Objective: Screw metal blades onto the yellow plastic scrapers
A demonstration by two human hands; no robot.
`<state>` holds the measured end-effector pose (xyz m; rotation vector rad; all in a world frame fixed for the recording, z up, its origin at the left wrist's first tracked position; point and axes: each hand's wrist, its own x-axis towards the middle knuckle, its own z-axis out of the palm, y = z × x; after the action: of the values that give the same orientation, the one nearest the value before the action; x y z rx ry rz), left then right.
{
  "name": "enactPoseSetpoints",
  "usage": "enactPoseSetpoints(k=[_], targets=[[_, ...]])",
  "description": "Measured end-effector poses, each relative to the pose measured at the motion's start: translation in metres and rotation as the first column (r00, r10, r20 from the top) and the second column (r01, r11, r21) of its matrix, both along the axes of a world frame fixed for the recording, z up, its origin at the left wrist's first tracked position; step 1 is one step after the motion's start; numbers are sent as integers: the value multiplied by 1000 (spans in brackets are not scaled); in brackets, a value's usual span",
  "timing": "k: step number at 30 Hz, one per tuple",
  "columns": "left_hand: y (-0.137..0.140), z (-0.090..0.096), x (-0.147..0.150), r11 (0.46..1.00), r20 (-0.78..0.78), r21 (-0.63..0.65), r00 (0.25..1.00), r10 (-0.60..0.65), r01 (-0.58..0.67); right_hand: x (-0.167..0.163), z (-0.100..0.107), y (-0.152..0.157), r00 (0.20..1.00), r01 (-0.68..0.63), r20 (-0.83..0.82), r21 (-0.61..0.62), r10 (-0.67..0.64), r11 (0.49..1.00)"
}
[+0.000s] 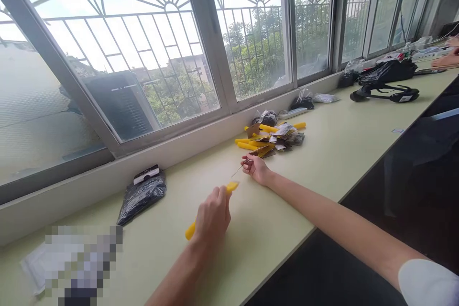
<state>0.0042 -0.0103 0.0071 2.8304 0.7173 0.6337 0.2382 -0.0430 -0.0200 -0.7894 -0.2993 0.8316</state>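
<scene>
My left hand (212, 214) is wrapped round a yellow handle (232, 186), whose pointed front end and rounded back end stick out of the fist. It is just above the pale green table. Farther forward and to the right, my right hand (254, 168) pinches a thin metal rod (236, 171). The rod slants down to the left, and its tip is apart from the yellow handle. Right behind my right hand lies a pile of yellow handles (247, 145) mixed with brown and white card pieces (283, 139).
A black plastic-wrapped packet (145, 193) lies by the window wall at left. A blurred-out item (89, 263) is nearer. Along the sill sit bagged items (325, 98) and a black strapped device (385, 93). Another person's hand (446, 60) shows far right. The table edge (308, 234) runs diagonally.
</scene>
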Motion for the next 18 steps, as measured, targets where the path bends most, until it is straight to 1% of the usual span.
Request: enactPoseSetpoints(k=[1, 2, 3, 4, 5, 6, 7, 8, 9, 10, 11, 12, 15, 18], targets=[[0, 5, -2, 986, 54, -167, 999, -1, 10, 0, 0, 0, 1000, 5, 2, 7, -5, 1000], [0, 10, -4, 930, 100, -368, 995, 13, 25, -1, 0, 0, 1000, 12, 15, 15, -12, 1000], [1, 14, -6, 821, 128, -569, 991, 35, 45, -2, 0, 0, 999, 18, 47, 24, -19, 1000], [3, 16, -8, 673, 134, -737, 990, 54, 63, -3, 0, 0, 995, 22, 99, 34, -25, 999], [5, 16, -9, 517, 127, -853, 990, 68, 74, -4, -1, 1, 986, 21, 165, 45, -29, 999], [7, 14, -10, 380, 122, -921, 990, 68, 87, -6, -1, 2, 971, 19, 238, 54, -31, 998], [10, 10, -10, 277, 130, -955, 990, 57, 109, -9, -1, 3, 951, 14, 308, 63, -33, 998], [12, 6, -9, 208, 154, -968, 987, 49, 141, -12, -2, 4, 929, 9, 368, 70, -34, 998], [15, 2, -8, 163, 189, -970, 981, 48, 179, -16, -2, 5, 911, 3, 412, 77, -35, 997], [17, -2, -6, 134, 226, -967, 973, 54, 217, -21, -1, 4, 893, -1, 449, 87, -38, 996], [18, -5, -5, 120, 255, -962, 965, 64, 246, -27, -1, 4, 876, -5, 481, 99, -44, 995], [19, -6, -4, 117, 273, -957, 959, 72, 264, -34, 0, 2, 860, -8, 508, 112, -50, 994], [19, -7, -1, 155, 287, -950, 952, 105, 270, -56, 4, -7, 822, -6, 563, 151, -81, 989], [16, -6, -1, 215, 307, -937, 943, 124, 277, -74, 7, -16, 776, -5, 621, 178, -108, 984]])
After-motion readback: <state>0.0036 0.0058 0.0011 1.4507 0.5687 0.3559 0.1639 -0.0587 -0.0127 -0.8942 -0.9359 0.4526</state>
